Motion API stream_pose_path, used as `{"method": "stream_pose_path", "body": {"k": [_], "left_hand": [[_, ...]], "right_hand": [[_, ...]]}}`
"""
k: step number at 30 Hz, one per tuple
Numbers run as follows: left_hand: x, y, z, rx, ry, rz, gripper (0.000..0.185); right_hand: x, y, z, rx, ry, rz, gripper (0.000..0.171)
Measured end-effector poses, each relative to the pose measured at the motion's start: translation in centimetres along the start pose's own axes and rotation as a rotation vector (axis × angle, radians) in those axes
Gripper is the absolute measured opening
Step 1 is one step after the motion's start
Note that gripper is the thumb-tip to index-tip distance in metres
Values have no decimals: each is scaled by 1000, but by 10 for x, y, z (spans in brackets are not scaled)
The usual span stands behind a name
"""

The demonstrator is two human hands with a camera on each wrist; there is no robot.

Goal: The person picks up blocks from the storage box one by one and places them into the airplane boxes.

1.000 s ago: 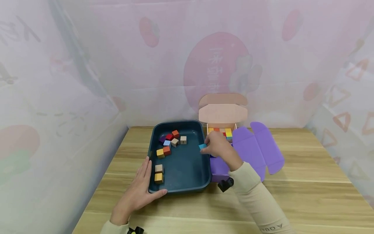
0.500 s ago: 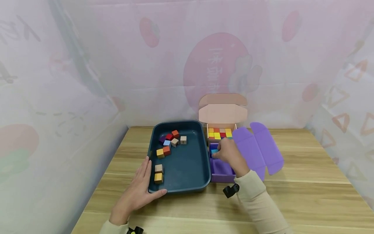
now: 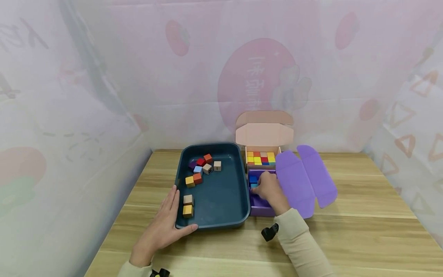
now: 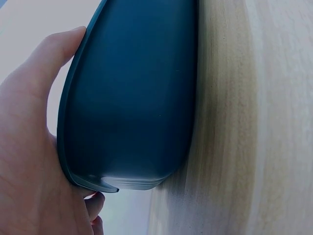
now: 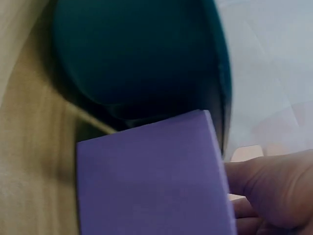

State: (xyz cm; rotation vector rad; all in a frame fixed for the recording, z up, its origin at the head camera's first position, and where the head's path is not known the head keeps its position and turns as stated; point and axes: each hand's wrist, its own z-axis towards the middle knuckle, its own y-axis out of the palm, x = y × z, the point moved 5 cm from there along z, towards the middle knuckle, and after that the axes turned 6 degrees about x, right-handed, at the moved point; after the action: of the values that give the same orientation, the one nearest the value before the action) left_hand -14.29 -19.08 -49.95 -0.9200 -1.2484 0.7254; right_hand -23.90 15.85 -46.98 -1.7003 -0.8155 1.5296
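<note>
My right hand reaches into the open purple box, thumb and fingers around a light blue cube. A darker blue cube lies just beyond it in the same box. The right wrist view shows the box's outer wall, which hides the fingertips and the cube. My left hand rests on the near left corner of a dark teal tray. Its thumb lies along the front rim and its fingers stretch straight along the left side. Wooden cubes, including a yellow one, lie in the tray's left part.
Behind the purple box stands an open pinkish box with rows of coloured cubes. The purple lid spreads to the right on the wooden table. A printed cloth hangs close behind.
My right hand has carried the light blue cube from the tray's right rim into the purple box, then shifted it slightly nearer, revealing the darker blue cube. The left hand stays put.
</note>
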Motion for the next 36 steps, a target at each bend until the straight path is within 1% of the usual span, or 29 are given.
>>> {"method": "stream_pose_path", "body": {"k": [4, 11, 18, 22, 25, 28, 31, 33, 34, 36], "left_hand": [[0, 0, 0, 1, 3, -3, 130], [3, -2, -1, 0, 4, -5, 129], [5, -3, -2, 8, 13, -1, 129], [5, -3, -1, 7, 10, -1, 129], [4, -3, -1, 3, 5, -6, 129], [3, -1, -1, 1, 2, -14, 129], [2, -1, -1, 4, 4, -14, 129], [1, -1, -1, 6, 5, -12, 129], [1, -1, 0, 7, 7, -13, 129], [1, 0, 0, 9, 8, -11, 129]], "right_hand": [[2, 4, 1, 35, -6, -4, 40], [3, 4, 1, 84, -23, 0, 29], [4, 5, 3, 102, -32, 1, 29], [4, 6, 3, 99, -25, -5, 25], [2, 4, 2, 93, -25, -20, 26], [-8, -2, -2, 103, -46, -39, 24], [-25, -13, -6, 110, -78, -27, 25], [-39, -21, -8, 91, -96, -7, 29], [-46, -25, -9, 80, -108, 2, 26], [-60, -31, -7, 54, -147, 8, 29]]}}
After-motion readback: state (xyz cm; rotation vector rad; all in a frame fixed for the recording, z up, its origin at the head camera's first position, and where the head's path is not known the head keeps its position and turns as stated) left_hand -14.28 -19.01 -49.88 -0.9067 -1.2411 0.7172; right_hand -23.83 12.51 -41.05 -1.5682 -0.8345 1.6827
